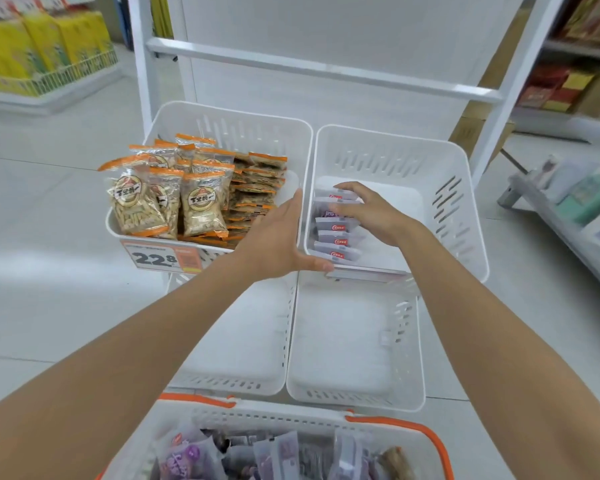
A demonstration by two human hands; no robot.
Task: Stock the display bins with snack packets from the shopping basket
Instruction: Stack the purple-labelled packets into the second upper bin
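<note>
While the left hand point(278, 237) lies flat, fingers straight, along the wall between the two upper bins, with its thumb touching the near rim of the right bin point(395, 157), the right hand point(371, 211) rests inside that bin. Its fingers are spread and nearly straight, laid over a row of white packets point(336, 241) that stand on edge along the bin's left side. Each white packet bears a red oval logo, too small to read.

The left bin point(243, 129) is packed with orange packets point(201, 202), each with a round badge of Chinese characters. On its near face hangs a tag point(156, 259) showing a large 22 and a small 8.

Two lower bins point(354, 341) sit nearer. Nearest of all, the basket point(291, 415), white with orange handles, holds purple packets point(187, 455).
</note>
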